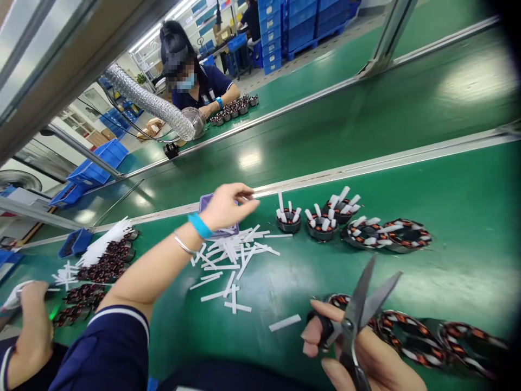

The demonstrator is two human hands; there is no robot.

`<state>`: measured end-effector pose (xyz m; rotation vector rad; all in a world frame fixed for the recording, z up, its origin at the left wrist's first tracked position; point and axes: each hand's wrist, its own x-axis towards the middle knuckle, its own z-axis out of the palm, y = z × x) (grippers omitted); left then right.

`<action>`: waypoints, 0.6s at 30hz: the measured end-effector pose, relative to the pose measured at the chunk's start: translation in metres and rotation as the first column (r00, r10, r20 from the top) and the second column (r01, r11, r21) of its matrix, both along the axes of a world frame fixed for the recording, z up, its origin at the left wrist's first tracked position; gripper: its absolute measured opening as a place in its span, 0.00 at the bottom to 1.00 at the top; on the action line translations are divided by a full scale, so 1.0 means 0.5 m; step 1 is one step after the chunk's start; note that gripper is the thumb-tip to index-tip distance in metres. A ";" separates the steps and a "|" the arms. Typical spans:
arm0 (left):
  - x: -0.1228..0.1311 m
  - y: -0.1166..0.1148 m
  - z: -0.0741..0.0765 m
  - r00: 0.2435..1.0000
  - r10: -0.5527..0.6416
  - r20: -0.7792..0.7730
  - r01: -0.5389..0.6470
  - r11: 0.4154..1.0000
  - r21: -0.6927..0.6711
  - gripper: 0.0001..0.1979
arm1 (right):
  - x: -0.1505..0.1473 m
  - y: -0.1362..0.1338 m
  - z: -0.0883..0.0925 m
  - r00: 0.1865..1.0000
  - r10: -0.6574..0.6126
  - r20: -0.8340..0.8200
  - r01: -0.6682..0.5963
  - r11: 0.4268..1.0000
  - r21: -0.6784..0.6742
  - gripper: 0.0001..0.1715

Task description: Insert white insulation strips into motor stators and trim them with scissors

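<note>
The right hand (378, 355) has the scissors (350, 326) in its grip, blades spread and pointing away from the person, above the green table (252, 353). The left hand (228, 207) reaches out over the purple tray (205, 202), fingers curled toward the thumb — whether its grip is on anything, I cannot tell. White strips (228, 250) lie in a loose heap just beside the tray, and wound rings (321, 232) sit to its right, several with strips poking up from them. More rings lie beside and behind the right hand. The parted blades look like the chief risk: if that wrist swings toward either group of rings, a tip could nick the copper-coloured wire or knock a strip askew. The left forearm, dragged across the heap, could scatter the strips — they look light — and fingers crossing near the blades could get cut.
</note>
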<state>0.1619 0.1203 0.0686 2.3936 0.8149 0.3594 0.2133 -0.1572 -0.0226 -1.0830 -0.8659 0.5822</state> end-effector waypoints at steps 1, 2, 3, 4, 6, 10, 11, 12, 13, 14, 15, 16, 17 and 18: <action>0.017 -0.031 -0.035 0.995 0.052 0.087 -0.044 0.995 -0.089 0.20 | -0.001 0.000 -0.006 1.000 -0.014 0.027 0.014 1.000 0.024 0.23; 0.036 -0.058 -0.069 0.987 0.093 0.135 -0.073 0.986 -0.148 0.27 | -0.003 0.001 -0.013 0.998 -0.031 0.056 0.028 0.998 0.054 0.24; 0.055 -0.079 -0.100 0.979 0.133 0.155 -0.104 0.977 -0.187 0.33 | -0.006 0.001 -0.021 0.995 -0.048 0.085 0.041 0.996 0.083 0.24; 0.072 -0.095 -0.128 0.973 0.179 0.149 -0.143 0.964 -0.224 0.36 | -0.010 0.001 -0.028 0.992 -0.059 0.114 0.047 0.993 0.107 0.24; 0.096 -0.111 -0.166 0.968 0.230 0.105 -0.199 0.949 -0.245 0.33 | -0.016 -0.001 -0.043 0.985 -0.060 0.163 0.040 0.991 0.126 0.25; 0.111 -0.110 -0.196 0.962 0.264 0.067 -0.245 0.946 -0.213 0.20 | -0.030 -0.008 -0.060 0.982 -0.053 0.181 0.034 0.994 0.107 0.24; 0.110 -0.109 -0.199 0.962 0.261 0.081 -0.238 0.946 -0.220 0.19 | -0.034 -0.009 -0.059 0.985 -0.060 0.164 0.046 0.995 0.091 0.22; 0.107 -0.110 -0.202 0.962 0.253 0.105 -0.223 0.946 -0.234 0.20 | -0.038 -0.011 -0.056 0.987 -0.072 0.142 0.063 0.996 0.065 0.21; 0.102 -0.113 -0.203 0.958 0.249 0.140 -0.207 0.944 -0.257 0.20 | -0.042 -0.013 -0.051 0.990 -0.086 0.115 0.083 0.996 0.036 0.21; 0.096 -0.119 -0.204 0.950 0.251 0.187 -0.190 0.937 -0.293 0.20 | -0.044 -0.015 -0.043 0.990 -0.105 0.090 0.105 0.994 0.005 0.20; 0.087 -0.128 -0.202 0.930 0.268 0.250 -0.174 0.923 -0.343 0.21 | -0.044 -0.018 -0.035 0.989 -0.127 0.071 0.129 0.991 -0.022 0.20; 0.076 -0.138 -0.197 0.899 0.295 0.323 -0.151 0.902 -0.405 0.21 | -0.041 -0.021 -0.025 0.986 -0.152 0.061 0.155 0.987 -0.043 0.20; 0.061 -0.151 -0.190 0.858 0.329 0.395 -0.116 0.873 -0.474 0.22 | -0.034 -0.024 -0.016 0.982 -0.176 0.064 0.180 0.982 -0.063 0.21; 0.042 -0.164 -0.179 0.814 0.365 0.451 -0.071 0.834 -0.547 0.23 | -0.023 -0.027 -0.006 0.979 -0.189 0.082 0.195 0.977 -0.086 0.22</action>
